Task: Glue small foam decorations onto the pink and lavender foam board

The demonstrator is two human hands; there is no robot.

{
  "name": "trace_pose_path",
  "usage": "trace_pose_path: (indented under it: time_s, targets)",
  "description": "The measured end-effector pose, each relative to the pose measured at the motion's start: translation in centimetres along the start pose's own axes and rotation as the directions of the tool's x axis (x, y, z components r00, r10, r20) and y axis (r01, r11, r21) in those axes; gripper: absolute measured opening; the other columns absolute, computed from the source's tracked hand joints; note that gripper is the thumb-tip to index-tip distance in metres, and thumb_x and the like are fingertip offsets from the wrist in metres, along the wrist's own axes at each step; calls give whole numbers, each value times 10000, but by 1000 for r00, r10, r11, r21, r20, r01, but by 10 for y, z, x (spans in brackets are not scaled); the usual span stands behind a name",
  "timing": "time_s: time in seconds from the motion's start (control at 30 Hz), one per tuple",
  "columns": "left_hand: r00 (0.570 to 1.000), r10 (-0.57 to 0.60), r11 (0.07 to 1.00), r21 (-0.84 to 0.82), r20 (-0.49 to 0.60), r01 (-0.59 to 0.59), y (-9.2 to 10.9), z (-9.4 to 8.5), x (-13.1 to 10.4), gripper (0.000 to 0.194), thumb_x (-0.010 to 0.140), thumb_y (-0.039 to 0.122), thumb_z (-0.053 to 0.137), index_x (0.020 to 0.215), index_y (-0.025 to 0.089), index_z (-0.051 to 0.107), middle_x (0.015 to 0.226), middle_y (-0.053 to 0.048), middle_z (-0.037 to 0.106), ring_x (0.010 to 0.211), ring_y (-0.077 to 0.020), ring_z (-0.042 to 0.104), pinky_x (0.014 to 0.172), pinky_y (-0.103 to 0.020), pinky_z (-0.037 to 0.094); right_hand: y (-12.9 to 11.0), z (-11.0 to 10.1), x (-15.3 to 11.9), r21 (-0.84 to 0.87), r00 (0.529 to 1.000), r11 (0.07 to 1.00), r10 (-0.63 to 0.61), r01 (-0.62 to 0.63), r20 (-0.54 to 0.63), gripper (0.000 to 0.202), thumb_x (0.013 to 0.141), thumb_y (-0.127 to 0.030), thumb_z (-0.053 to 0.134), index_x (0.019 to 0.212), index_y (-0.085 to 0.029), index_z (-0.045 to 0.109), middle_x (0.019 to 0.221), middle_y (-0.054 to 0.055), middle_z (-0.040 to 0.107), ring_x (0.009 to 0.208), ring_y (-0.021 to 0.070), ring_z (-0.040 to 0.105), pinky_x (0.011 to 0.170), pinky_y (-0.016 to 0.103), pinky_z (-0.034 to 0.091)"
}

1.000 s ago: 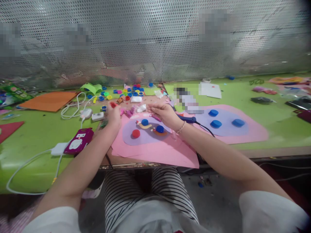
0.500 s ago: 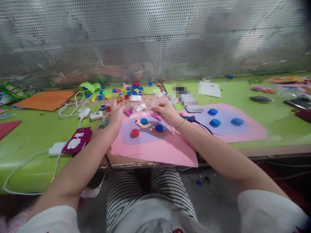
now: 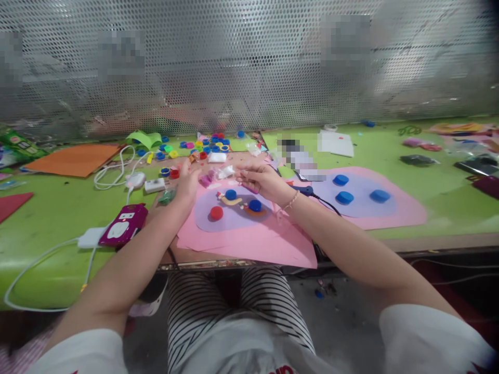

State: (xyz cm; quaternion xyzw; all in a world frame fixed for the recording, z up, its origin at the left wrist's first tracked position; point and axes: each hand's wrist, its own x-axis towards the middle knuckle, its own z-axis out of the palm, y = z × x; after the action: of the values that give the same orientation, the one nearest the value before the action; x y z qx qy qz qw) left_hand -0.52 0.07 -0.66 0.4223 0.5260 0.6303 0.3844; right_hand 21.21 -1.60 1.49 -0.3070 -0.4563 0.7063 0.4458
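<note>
Pink paper point(image 3: 249, 246) lies in the middle of the frame, with a light purple shape point(image 3: 236, 219) on it. On the purple shape sit a red cap point(image 3: 216, 213), a blue cap point(image 3: 231, 195) by a yellow curvy piece point(image 3: 236, 202), and another blue cap point(image 3: 255, 205) on an orange curvy piece point(image 3: 262, 212). The left hand point(image 3: 187, 182) is left of the middle, with its fingers loose and a bit spread. The right hand point(image 3: 263, 183) is just above the purple shape, its fingertips pinched together. I cannot tell if they hold something tiny. A crumpled white packet point(image 3: 226, 172) lies between the hands, beside a small purple packet point(image 3: 207, 178). At the right of the frame, three blue caps point(image 3: 345, 197) sit on more pink and purple paper point(image 3: 411, 213).
</note>
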Motion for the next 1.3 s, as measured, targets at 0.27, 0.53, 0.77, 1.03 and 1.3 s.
trace_pose_path:
  time_s: [0.27, 0.53, 0.77, 1.03, 1.3]
  targets:
    - [998, -54, 998, 26, -13, 54, 9, 3, -10, 639, 669, 143, 579, 1290, 270, 500, 1346, -57, 518, 1058, -173, 596, 885, -280, 481, -3, -2, 2, 25, 1000, 1000, -5, 6, -17, 173, 743, -55, 652, 870, -166, 610, 745, -9, 679, 668, 60, 650, 580, 130, 519]
    - [998, -60, 997, 55, 0, 60, 9, 4, -11, 674, 665, 155, 599, 1312, 279, 458, 1454, -60, 414, 1172, -207, 542, 915, -312, 467, -1, -4, 5, -44, 999, 998, -35, 33, -35, 188, 697, -31, 676, 809, -165, 604, 599, -61, 606, 498, 32, 560, 476, 122, 468]
    - [997, -70, 994, 83, -16, 71, 8, 3, -10, 628, 669, 161, 592, 1270, 306, 485, 1426, -34, 448, 1164, -211, 552, 938, -337, 468, -3, -3, 4, -31, 999, 999, 25, -26, -29, 234, 725, -71, 686, 929, -173, 637, 837, 19, 716, 815, 84, 676, 604, 125, 521]
    - [1000, -3, 1000, 15, 0, 3, 4, 2, -6, 574, 663, 140, 595, 1215, 276, 524, 1377, -60, 489, 1177, -197, 542, 944, -311, 461, 3, -8, 8, -97, 1000, 995, -5, 5, -1, 303, 653, -104, 751, 927, -179, 644, 682, -46, 665, 542, 39, 596, 502, 134, 491]
    - [998, -66, 996, 63, -21, 67, 9, 4, -10, 595, 675, 151, 604, 1248, 274, 501, 1427, -57, 441, 1149, -201, 557, 925, -319, 464, -1, -4, 4, -32, 999, 999, 29, -30, -36, 373, 744, -59, 663, 1093, -168, 595, 859, 46, 731, 855, 120, 684, 600, 159, 543]
